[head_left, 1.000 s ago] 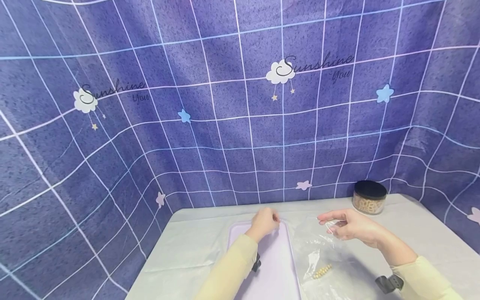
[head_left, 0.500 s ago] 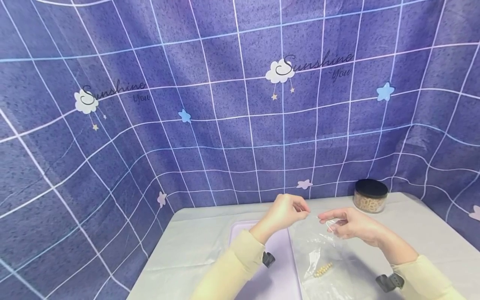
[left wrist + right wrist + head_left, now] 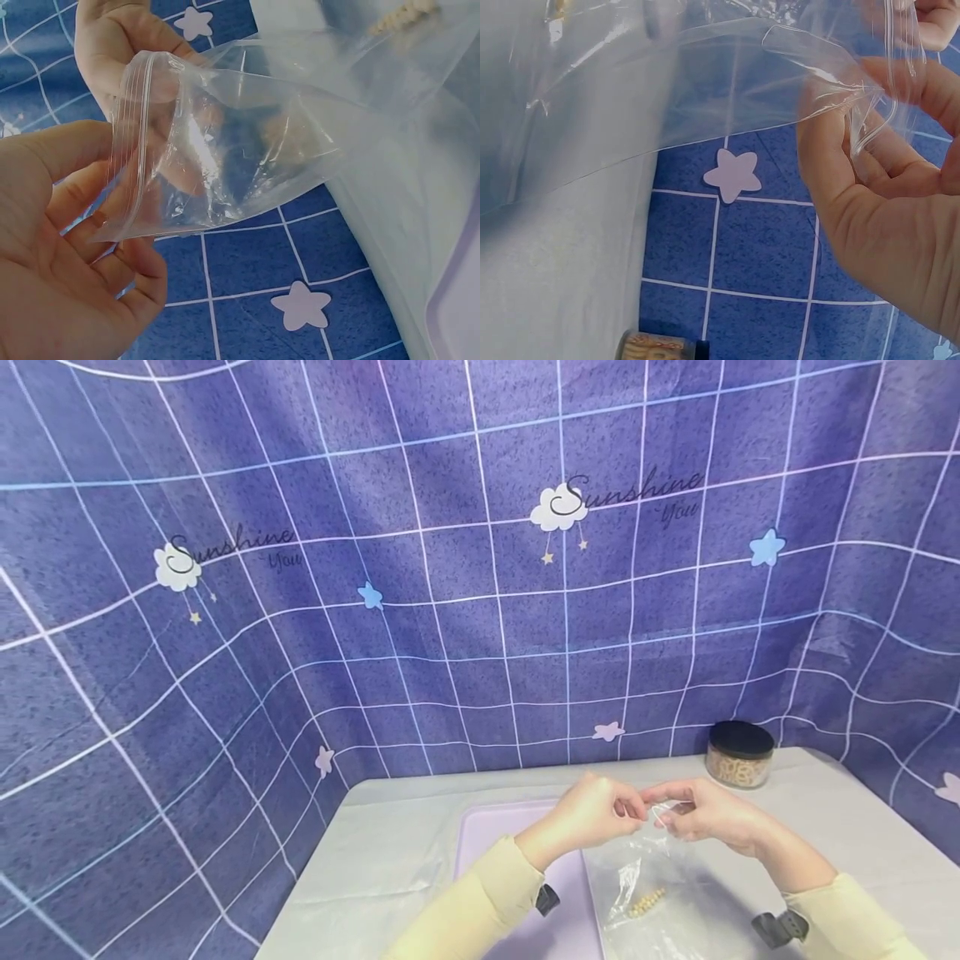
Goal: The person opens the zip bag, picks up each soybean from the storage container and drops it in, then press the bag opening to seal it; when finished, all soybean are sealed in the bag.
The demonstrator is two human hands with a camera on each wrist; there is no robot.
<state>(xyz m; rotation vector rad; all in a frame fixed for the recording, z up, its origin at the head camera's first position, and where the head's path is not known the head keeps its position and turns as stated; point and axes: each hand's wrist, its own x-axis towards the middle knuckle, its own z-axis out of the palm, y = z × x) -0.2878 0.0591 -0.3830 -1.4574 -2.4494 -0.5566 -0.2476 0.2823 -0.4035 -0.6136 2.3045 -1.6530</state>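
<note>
Above the table's middle, the left hand [image 3: 592, 814] and right hand [image 3: 705, 814] each pinch the zip-strip mouth of a clear bag [image 3: 247, 142], fingers curled. It looks flimsy, light and slippery; the strip grips best. Beads [image 3: 646, 902] weigh its bottom. Grey table [image 3: 390, 860], lilac tray [image 3: 487, 835], jar [image 3: 739, 753] at 2 o'clock.

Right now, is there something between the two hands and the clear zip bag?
Nothing visible is in the way. The left hand and the right hand both already pinch the mouth of the clear zip bag, which hangs above the table with a few beads inside.
</note>
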